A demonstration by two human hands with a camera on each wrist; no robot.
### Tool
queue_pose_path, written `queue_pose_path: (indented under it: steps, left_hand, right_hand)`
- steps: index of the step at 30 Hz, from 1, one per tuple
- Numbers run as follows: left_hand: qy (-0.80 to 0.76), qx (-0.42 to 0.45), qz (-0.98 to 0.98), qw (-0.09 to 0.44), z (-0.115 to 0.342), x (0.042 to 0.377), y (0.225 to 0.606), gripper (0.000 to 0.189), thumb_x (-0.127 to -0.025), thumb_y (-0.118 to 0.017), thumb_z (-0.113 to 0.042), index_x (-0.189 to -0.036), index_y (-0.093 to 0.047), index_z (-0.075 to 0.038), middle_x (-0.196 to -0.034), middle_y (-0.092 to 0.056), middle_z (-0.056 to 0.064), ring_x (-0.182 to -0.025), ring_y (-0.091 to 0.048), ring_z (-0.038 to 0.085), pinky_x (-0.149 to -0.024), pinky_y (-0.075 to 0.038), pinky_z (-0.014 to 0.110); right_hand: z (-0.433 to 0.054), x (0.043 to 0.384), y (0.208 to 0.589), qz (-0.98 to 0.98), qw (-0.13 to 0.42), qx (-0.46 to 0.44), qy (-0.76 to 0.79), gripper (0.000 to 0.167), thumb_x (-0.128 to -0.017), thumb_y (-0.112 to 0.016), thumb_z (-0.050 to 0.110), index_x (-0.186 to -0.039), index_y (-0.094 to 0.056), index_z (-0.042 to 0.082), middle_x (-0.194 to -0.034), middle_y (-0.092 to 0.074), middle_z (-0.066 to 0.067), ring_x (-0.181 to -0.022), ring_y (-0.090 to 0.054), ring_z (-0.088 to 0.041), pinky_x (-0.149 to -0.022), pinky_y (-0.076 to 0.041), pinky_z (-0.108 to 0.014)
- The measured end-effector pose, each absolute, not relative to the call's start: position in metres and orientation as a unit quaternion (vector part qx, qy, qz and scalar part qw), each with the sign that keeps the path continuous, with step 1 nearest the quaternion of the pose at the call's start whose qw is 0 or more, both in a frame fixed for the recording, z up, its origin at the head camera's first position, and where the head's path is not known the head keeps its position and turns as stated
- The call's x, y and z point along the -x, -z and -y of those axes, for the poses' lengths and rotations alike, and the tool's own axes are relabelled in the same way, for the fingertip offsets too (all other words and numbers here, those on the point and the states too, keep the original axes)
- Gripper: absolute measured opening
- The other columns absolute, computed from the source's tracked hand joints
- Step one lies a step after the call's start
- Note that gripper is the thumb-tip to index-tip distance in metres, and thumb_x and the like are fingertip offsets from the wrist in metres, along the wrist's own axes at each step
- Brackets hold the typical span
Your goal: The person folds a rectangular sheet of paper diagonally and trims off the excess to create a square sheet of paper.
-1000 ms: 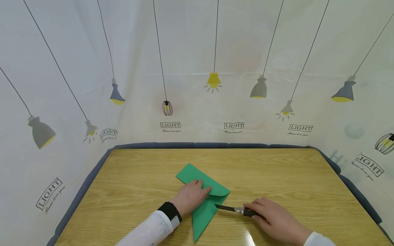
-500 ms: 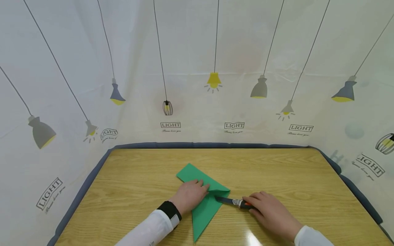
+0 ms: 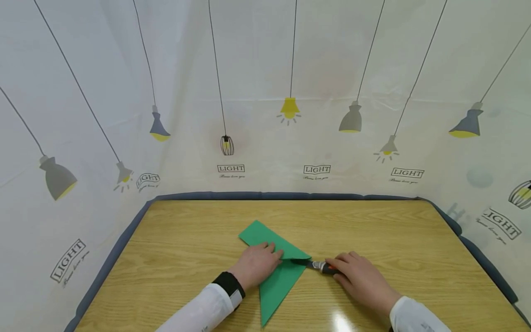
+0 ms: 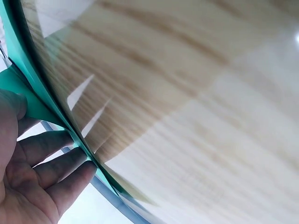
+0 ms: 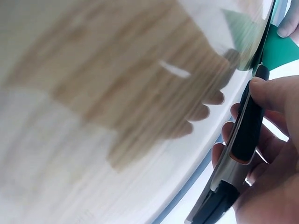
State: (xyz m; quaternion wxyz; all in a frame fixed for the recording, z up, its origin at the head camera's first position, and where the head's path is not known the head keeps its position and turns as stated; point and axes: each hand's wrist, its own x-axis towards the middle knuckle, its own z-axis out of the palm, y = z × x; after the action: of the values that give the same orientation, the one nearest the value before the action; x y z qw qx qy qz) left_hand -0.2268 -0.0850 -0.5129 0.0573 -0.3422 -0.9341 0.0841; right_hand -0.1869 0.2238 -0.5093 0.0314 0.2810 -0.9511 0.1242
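Observation:
A folded sheet of green paper [image 3: 275, 295] lies at the middle of the wooden table, one flap folded over toward the upper right. My left hand [image 3: 255, 263] presses on it with fingers extended; in the left wrist view the fingertips [image 4: 86, 165] rest along the paper's edge. My right hand [image 3: 362, 283] grips a black and silver utility knife [image 5: 247, 126] by its handle, thumb along the top. The knife's dark blade [image 3: 301, 262] points left and sits in the fold between the flap and the lower layer, its tip partly covered by the flap.
The glossy wooden table [image 3: 186, 221] reflects light near the front. A dark blue padded edge [image 3: 282, 196] runs round its back and sides. Behind it hangs a pale curtain [image 3: 257, 83] printed with lamps and words.
The right hand has moved the knife up and slightly left; the blade went from lying over the lower layer to inside the fold. The left hand has stayed nearly still on the paper.

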Motion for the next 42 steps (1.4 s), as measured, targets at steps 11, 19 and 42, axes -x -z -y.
queue_pose_path:
  steps: [11, 19, 42]
  left_hand:
    - [0.01, 0.295, 0.954, -0.054, 0.083, 0.223, 0.504, 0.067, -0.107, -0.027, -0.063, -0.146, -0.06, -0.019, -0.147, -0.057, 0.011, -0.139, -0.049, 0.028, -0.114, -0.039, 0.039]
    - [-0.02, 0.252, 0.967, 0.008, 0.068, 0.212, 0.509, 0.076, -0.104, -0.041, -0.065, -0.146, -0.056, -0.003, -0.136, -0.06, 0.014, -0.129, -0.056, 0.03, -0.106, -0.047, 0.042]
    - [-0.055, 0.249, 0.967, -0.021, 0.066, 0.202, 0.494, 0.079, -0.099, -0.052, -0.065, -0.15, -0.051, -0.004, -0.15, -0.048, 0.023, -0.137, -0.048, 0.038, -0.11, -0.043, 0.049]
  right_hand:
    - [-0.226, 0.189, 0.507, 0.952, 0.036, -0.28, -0.118, 0.043, -0.093, -0.077, 0.019, -0.136, -0.068, 0.015, -0.117, -0.067, 0.001, -0.101, -0.062, -0.019, -0.083, -0.055, -0.045]
    - [-0.224, 0.189, 0.507, 0.955, 0.016, -0.266, -0.128, 0.042, -0.095, -0.076, 0.02, -0.136, -0.068, 0.016, -0.119, -0.066, 0.001, -0.104, -0.062, -0.02, -0.086, -0.054, -0.046]
    - [-0.221, 0.189, 0.502, 0.956, -0.001, -0.26, -0.138, 0.041, -0.092, -0.078, 0.018, -0.132, -0.071, 0.018, -0.107, -0.062, 0.006, -0.093, -0.06, -0.014, -0.078, -0.054, -0.039]
